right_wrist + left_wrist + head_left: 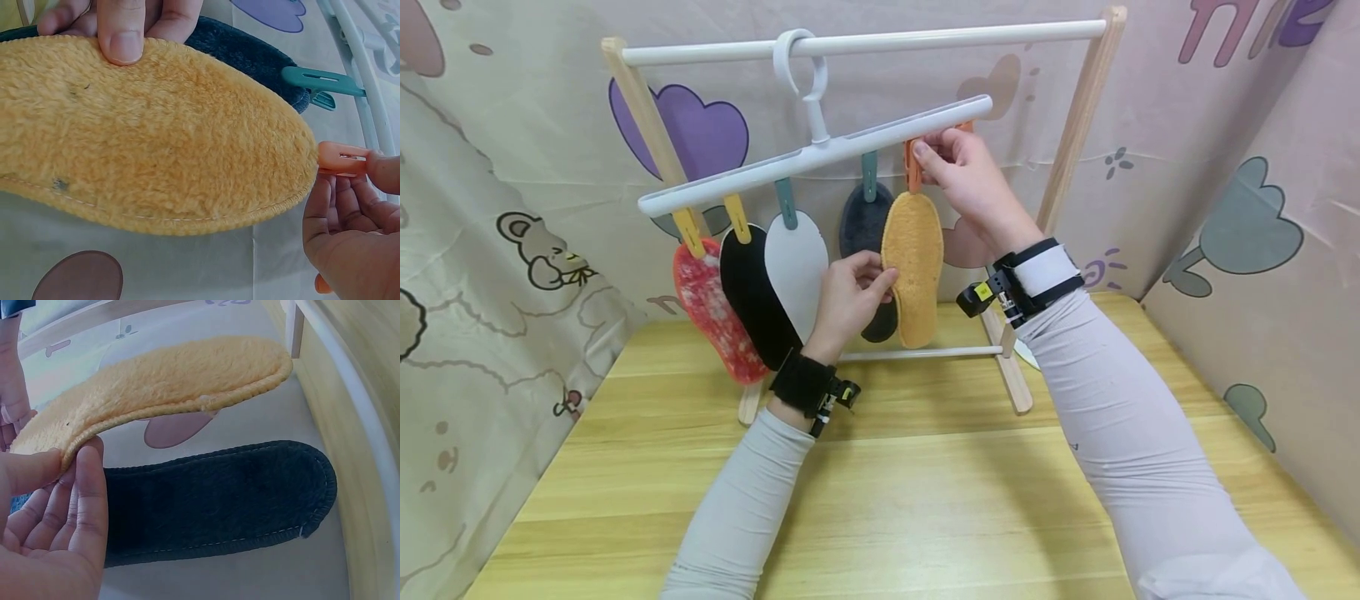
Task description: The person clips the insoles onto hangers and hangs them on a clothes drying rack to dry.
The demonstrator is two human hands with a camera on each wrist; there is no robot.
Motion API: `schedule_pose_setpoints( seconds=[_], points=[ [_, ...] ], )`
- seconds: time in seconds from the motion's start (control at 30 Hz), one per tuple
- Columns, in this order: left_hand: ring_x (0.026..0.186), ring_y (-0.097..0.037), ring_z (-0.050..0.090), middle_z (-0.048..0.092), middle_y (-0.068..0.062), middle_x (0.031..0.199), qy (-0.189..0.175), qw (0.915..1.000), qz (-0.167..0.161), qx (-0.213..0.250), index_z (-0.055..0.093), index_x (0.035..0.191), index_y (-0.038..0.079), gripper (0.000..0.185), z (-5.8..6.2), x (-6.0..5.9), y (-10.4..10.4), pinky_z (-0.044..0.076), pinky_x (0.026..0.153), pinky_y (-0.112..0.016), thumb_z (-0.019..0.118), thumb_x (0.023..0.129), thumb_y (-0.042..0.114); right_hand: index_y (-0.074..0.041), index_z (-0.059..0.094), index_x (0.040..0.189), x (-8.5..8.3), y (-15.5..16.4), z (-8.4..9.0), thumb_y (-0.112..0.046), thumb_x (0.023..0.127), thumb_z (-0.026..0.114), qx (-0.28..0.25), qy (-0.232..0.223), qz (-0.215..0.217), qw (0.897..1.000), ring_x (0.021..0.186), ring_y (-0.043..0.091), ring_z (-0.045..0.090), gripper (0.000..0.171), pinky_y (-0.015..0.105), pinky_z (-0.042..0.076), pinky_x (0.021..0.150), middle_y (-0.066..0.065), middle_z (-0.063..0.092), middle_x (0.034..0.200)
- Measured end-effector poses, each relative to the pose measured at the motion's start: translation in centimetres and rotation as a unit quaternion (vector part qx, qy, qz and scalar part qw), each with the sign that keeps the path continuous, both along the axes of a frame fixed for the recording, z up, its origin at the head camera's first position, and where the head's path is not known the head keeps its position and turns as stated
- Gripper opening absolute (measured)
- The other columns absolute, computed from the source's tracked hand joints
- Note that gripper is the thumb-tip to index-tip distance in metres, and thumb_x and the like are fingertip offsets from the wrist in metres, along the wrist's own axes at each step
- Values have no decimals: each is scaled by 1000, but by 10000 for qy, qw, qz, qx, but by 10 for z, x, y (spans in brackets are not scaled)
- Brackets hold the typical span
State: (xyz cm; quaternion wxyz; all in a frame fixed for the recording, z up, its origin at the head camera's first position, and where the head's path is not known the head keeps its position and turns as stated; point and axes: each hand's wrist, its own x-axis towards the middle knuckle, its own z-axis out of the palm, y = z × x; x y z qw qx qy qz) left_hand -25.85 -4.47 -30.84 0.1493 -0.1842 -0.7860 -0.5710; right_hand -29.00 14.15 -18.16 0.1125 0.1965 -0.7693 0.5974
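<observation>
A fuzzy yellow insole (913,250) (181,375) (150,137) hangs from an orange clip (912,169) (340,157) on a white multi-clip hanger (737,179). My left hand (878,277) (62,481) pinches the insole's left edge, thumb on the fuzzy face. My right hand (931,155) (356,206) pinches the orange clip at the insole's top. Just behind hangs a dark grey insole (859,221) (212,500) (244,53) on a teal clip (869,175) (319,80).
Red (711,308), black (748,292) and pale grey (797,267) insoles hang further left on the same hanger. The hanger hooks over the white top rod (925,37) of a wooden rack on a wooden table (925,483). Patterned cloth walls surround it.
</observation>
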Motion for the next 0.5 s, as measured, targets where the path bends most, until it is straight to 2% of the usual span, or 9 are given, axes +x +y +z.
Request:
schedule_pose_setpoints(
  seconds=[0.2,0.5],
  points=[
    [74,-22,74,77,-17,92,41,10000,5,-33,75,105,-1,12,1,-2,0,65,72,-29,75,102,11,0,60,143,0,0,0,-20,113,55,-45,-86,60,9999,120,16,63,37,37,51,115,5,66,129],
    [75,-24,75,77,-16,92,88,9999,70,-130,76,105,0,13,5,-4,-1,65,73,-30,76,102,13,-1,60,145,1,1,1,-22,113,55,66,-59,41,10000,121,18,61,38,37,50,112,8,65,134]
  ],
)
